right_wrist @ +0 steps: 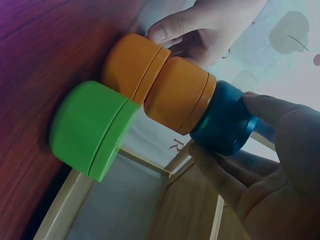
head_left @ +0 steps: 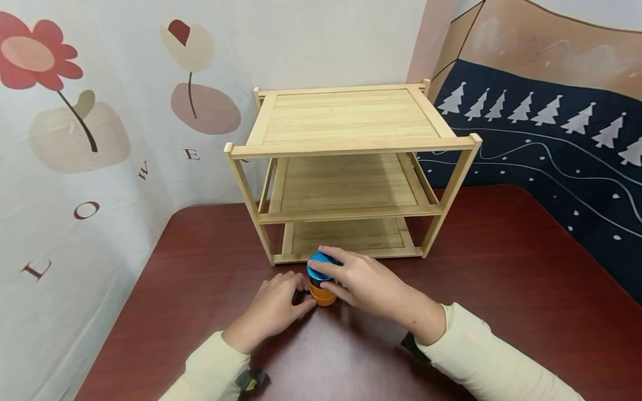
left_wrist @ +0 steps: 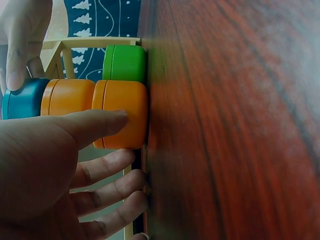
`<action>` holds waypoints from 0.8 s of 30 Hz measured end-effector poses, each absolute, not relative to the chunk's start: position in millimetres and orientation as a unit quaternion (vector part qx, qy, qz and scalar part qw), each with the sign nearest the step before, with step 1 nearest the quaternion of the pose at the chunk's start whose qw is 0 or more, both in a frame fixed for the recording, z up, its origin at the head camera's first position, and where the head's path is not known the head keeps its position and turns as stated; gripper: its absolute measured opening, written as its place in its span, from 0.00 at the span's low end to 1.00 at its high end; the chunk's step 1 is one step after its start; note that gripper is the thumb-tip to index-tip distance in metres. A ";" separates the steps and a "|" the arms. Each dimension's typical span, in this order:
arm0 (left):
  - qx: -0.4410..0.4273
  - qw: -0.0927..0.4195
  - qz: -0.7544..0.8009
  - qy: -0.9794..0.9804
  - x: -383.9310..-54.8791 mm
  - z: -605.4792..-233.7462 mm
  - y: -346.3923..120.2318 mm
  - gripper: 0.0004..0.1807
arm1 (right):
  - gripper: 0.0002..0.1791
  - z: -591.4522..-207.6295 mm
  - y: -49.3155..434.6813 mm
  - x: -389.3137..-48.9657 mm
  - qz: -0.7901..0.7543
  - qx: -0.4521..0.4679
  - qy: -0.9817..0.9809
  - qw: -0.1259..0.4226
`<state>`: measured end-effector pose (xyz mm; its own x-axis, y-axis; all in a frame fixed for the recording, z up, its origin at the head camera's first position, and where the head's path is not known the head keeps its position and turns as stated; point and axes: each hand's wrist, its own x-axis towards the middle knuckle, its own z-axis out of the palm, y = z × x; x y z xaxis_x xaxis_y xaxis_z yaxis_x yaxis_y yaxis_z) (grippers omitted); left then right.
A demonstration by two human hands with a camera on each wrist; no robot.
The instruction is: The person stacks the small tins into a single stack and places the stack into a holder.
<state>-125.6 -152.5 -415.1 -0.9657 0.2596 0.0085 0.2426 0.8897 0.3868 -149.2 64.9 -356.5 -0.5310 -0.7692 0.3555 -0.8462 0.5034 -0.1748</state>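
Three small rounded tins stand stacked in front of the rack: an orange tin (left_wrist: pixel 122 97) on the table, another orange tin (right_wrist: pixel 177 92) on it, and a blue tin (right_wrist: pixel 217 120) on top. My right hand (head_left: pixel 368 281) grips the blue tin from the right, thumb on one side and fingers on the other. At the left of the stack, my left hand (head_left: pixel 276 303) has its thumb against the lowest orange tin and its fingers loosely extended beside it. Close by the lowest tin stands a green tin (right_wrist: pixel 92 127), mostly hidden behind the right hand in the head view.
A three-tier light wooden rack (head_left: pixel 351 147) stands right behind the tins on the dark red table (head_left: pixel 210 245). Its front lower rail runs close to them. Printed cloth (head_left: pixel 150 111) hangs behind the table.
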 end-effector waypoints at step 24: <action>0.136 0.009 0.197 0.971 -126.0 -416.0 -153.9 0.14 | 0.24 -360.9 87.4 -143.2 0.193 0.415 -0.875 0.157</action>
